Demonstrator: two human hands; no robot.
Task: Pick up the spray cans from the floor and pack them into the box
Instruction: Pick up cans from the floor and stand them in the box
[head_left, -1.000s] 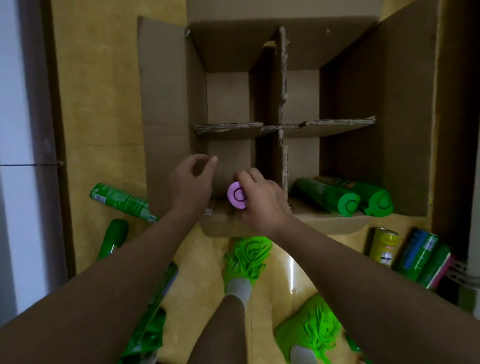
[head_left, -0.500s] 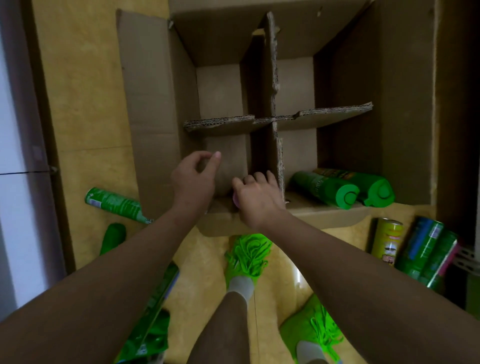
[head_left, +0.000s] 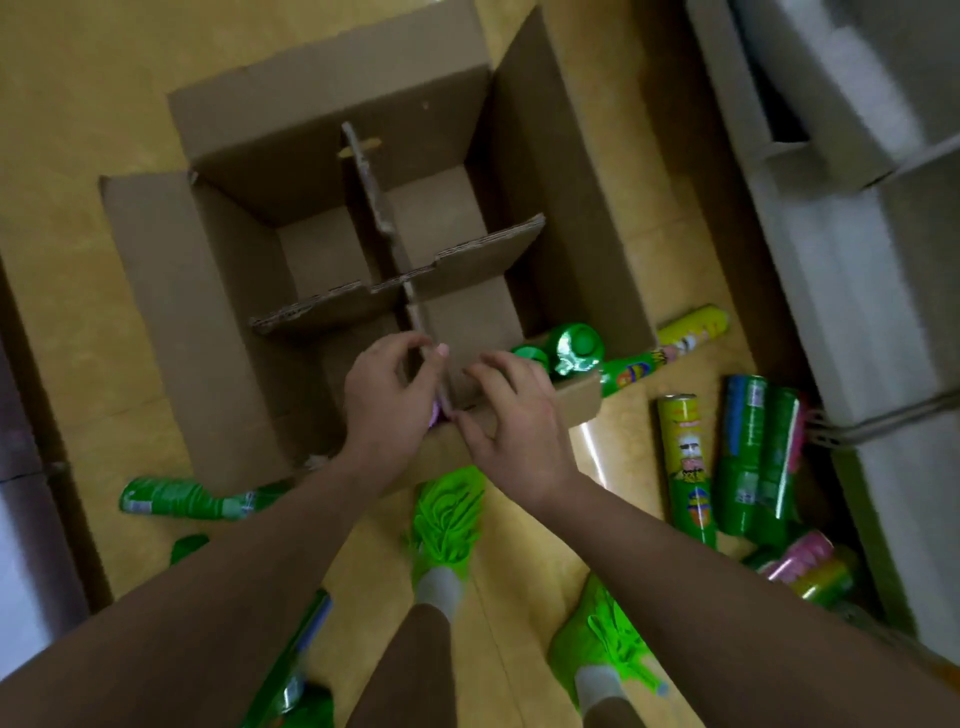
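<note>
Below, at frame centre: my left hand (head_left: 387, 402), fingers curled over a pink-capped can (head_left: 434, 414) just inside the box's near left compartment, against the cardboard divider (head_left: 415, 291). My right hand (head_left: 511, 415), loosely open, gripped nothing and rested on the box (head_left: 519, 421) at its near wall. Two green cans (head_left: 576, 345) lay in the near right compartment. More cans (head_left: 727, 457) lay on the floor (head_left: 78, 104) at right; another green can (head_left: 176, 500) at lower left.
</note>
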